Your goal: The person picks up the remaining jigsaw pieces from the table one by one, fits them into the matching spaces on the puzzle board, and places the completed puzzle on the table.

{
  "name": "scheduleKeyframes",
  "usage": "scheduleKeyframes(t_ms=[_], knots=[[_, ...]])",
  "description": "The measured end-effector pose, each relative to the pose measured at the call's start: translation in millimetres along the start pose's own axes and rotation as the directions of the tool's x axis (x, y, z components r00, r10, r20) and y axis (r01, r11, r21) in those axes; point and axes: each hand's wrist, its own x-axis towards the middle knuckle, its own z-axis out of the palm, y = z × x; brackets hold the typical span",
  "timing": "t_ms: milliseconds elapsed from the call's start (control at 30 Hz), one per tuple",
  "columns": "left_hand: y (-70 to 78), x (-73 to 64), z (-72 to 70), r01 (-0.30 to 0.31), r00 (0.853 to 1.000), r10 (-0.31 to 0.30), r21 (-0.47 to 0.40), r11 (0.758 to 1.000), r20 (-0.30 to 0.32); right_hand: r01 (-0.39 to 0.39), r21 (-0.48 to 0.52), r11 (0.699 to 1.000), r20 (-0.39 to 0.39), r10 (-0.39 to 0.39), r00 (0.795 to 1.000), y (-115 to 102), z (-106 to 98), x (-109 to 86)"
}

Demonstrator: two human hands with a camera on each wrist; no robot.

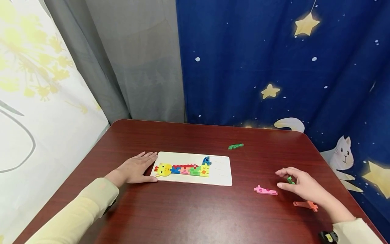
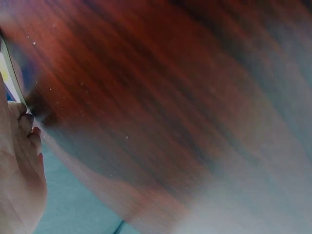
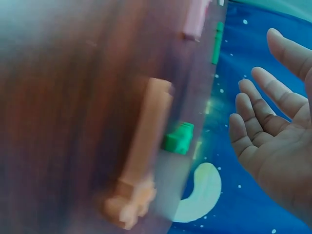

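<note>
My left hand (image 1: 137, 169) lies with straight fingers at the left edge of a white puzzle board (image 1: 220, 173), its fingertips and thumb at the rim. On the board is a partly filled giraffe puzzle with a yellow head (image 1: 164, 169), colourful body blocks and a dark blue piece (image 1: 206, 161) at the right. Above the table's right side hovers my right hand (image 1: 304, 184), fingers loosely bent and holding nothing. Just beneath it, partly covered in the head view, is a green puzzle piece (image 3: 179, 139). An orange piece (image 1: 306, 205) and a pink piece (image 1: 265, 190) lie close by.
Another green piece (image 1: 236, 146) lies beyond the board's far right corner. The dark red wooden table (image 1: 182, 213) has rounded far corners. Behind it hang a grey curtain (image 1: 146, 67) and a blue starry curtain (image 1: 237, 67); a white patterned sheet (image 1: 45, 135) borders the left.
</note>
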Motion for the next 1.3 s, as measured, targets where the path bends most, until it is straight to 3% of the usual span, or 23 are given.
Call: scheduleKeyframes(t_ms=[300,600,1000,1300], knots=[[0.4,0.3,-0.1,-0.004,1.0,0.004,-0.003,1.0,-0.008,0.031,0.061,0.998,0.046,-0.034,0.998,3.0,18.9,-6.9],[0.1,-0.7,1.4,-0.006,1.0,0.006,0.001,1.0,-0.023,0.111,0.019,0.994,0.103,-0.112,0.988,5.2,31.1,-6.4],[0.1,0.1,0.4,-0.004,1.0,0.004,0.006,1.0,-0.011,0.11,-0.036,0.993,0.139,-0.104,0.985,4.9,33.2,-1.8],[-0.4,-0.7,0.7,-0.009,1.0,0.009,0.006,1.0,-0.026,0.151,-0.05,0.987,0.112,-0.144,0.983,6.7,35.3,-0.8]])
